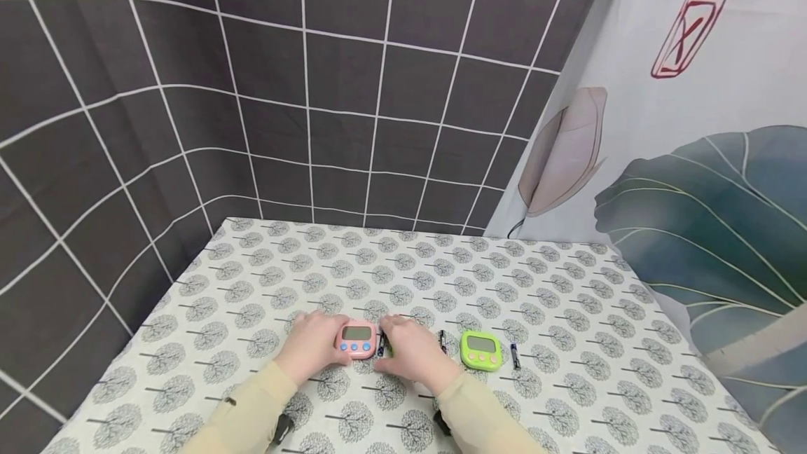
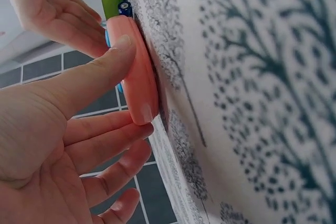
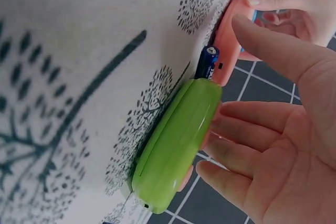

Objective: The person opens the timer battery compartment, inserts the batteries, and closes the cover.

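Observation:
My left hand holds a pink digital timer with blue buttons by its left side, thumb at the near edge. In the left wrist view, the thumb lies against the timer's side, with fingers at its far end. My right hand is over a green timer, mostly hidden from the head view. Its fingers look fairly straight in the right wrist view; whether they touch the green timer I cannot tell. Between the two timers lies a dark blue battery.
Right of my right hand lie a battery, a second green timer with pink buttons, and another battery. The tree-print tablecloth covers the table. A dark grid-patterned curtain hangs behind it.

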The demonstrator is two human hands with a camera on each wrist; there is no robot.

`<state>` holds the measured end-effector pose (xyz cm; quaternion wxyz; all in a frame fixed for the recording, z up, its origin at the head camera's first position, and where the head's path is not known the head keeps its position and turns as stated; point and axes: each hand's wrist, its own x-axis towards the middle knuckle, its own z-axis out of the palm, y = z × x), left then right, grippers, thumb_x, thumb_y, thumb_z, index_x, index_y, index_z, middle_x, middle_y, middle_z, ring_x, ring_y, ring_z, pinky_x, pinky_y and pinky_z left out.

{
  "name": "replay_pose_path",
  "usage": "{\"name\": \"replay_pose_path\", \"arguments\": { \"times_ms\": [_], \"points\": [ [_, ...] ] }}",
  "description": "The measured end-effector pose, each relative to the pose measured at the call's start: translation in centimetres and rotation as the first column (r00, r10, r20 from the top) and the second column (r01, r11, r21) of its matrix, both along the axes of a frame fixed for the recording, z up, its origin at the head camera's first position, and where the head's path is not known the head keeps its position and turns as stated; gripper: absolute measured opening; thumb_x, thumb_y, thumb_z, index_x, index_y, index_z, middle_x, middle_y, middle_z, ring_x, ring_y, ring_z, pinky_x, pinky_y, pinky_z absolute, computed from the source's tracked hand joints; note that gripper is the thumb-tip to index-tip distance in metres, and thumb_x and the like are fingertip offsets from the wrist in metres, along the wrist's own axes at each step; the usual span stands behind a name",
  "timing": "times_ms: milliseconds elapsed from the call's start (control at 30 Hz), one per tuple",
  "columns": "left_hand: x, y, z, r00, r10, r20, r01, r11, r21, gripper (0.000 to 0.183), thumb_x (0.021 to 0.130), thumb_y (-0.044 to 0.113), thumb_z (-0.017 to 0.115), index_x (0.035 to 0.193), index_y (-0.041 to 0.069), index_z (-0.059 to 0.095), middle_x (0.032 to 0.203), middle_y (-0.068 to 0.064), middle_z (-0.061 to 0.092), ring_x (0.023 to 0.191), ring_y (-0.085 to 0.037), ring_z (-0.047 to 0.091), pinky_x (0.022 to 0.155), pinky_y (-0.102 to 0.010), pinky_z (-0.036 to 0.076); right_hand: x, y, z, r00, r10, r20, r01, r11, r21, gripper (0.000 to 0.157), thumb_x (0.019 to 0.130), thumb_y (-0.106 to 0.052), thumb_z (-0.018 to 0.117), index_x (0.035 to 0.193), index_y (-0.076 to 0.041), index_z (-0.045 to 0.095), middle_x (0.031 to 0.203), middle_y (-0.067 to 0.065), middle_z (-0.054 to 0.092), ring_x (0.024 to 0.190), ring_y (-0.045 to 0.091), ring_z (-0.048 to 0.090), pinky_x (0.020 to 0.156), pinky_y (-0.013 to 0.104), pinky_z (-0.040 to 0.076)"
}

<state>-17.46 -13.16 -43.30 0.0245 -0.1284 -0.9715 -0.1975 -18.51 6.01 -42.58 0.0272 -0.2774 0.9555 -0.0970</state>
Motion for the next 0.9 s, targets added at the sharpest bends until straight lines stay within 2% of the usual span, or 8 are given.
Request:
{"name": "replay_pose_path", "arguments": {
  "times_ms": [167, 400, 567, 900],
  "points": [
    [-0.2, 0.1, 0.2, 1.000, -0.004, 0.005, 0.004, 1.000, 0.002, 0.066, 0.054, 0.031, 0.088, 0.111, 0.006, 0.066, 0.095, -0.004, 0.071, 0.083, -0.020, 0.058, 0.078, -0.038, 0.038, -0.2, -0.4, 0.0, 1.000, 0.005, 0.013, -0.005, 1.000, 0.005, 0.075, 0.072, -0.042, 0.079, 0.130, -0.001, 0.055, 0.133, 0.012, 0.056, 0.123, 0.029, 0.052, 0.102, 0.040, 0.042],
    [-0.2, 0.0, 0.3, 1.000, -0.006, 0.003, 0.006, 1.000, -0.006, 0.064, 0.053, 0.031, 0.088, 0.108, 0.007, 0.067, 0.090, -0.002, 0.070, 0.080, -0.019, 0.057, 0.076, -0.039, 0.038, -0.4, -1.0, -0.4, 1.000, 0.025, 0.002, -0.025, 0.999, -0.037, 0.069, 0.071, -0.040, 0.080, 0.125, -0.004, 0.058, 0.124, 0.009, 0.063, 0.111, 0.024, 0.060, 0.095, 0.035, 0.048],
    [-0.3, 0.0, 0.1, 1.000, -0.003, 0.006, 0.004, 1.000, -0.003, 0.065, 0.052, 0.031, 0.088, 0.109, 0.008, 0.067, 0.090, -0.002, 0.070, 0.080, -0.019, 0.057, 0.076, -0.039, 0.038, -0.4, -1.3, -0.5, 0.999, 0.032, 0.000, -0.032, 0.999, -0.044, 0.069, 0.073, -0.037, 0.080, 0.128, -0.002, 0.056, 0.125, 0.010, 0.062, 0.112, 0.024, 0.060, 0.096, 0.035, 0.047],
    [-0.6, -0.3, -0.3, 0.999, -0.034, 0.005, 0.034, 0.999, -0.042, 0.073, 0.052, 0.038, 0.088, 0.115, 0.007, 0.065, 0.096, -0.004, 0.070, 0.079, -0.017, 0.053, 0.077, -0.039, 0.037, -0.6, -1.9, -0.7, 0.997, 0.045, -0.067, -0.047, 0.998, -0.038, 0.057, 0.071, -0.034, 0.081, 0.118, -0.007, 0.063, 0.109, 0.005, 0.069, 0.094, 0.018, 0.065, 0.083, 0.029, 0.052]
  ]
}}
